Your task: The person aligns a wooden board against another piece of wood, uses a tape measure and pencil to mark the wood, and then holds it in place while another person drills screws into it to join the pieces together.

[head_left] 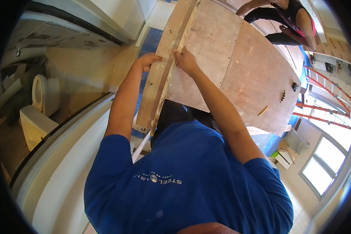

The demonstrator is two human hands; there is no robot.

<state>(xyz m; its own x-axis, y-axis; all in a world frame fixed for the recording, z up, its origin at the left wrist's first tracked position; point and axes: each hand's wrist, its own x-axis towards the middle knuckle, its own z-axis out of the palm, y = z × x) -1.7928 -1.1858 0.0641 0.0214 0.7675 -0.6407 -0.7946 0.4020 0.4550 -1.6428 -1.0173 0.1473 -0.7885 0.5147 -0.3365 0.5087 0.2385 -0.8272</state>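
Observation:
A long wooden board [156, 82] with a layered, rough plywood edge runs lengthwise along the left side of a large plywood work surface [218, 58]. My left hand [148, 61] grips its left edge, thumb laid on top and the other fingers partly hidden beyond the edge. Across from it, my right hand [186, 61] holds the right edge, its fingers curled at the plywood side. On the work surface to the right lie a yellow pencil [263, 111], a dark, jagged small item [283, 96] and a small black tool [295, 86] of unclear kind.
Another person [292, 23] sits or crouches at the far right of the plywood. Orange ladders [327, 85] stand by the bright windows [328, 165] on the right. Left, past a curved white ledge [62, 187], are a toilet [39, 91] and a pale box-like fixture [35, 123].

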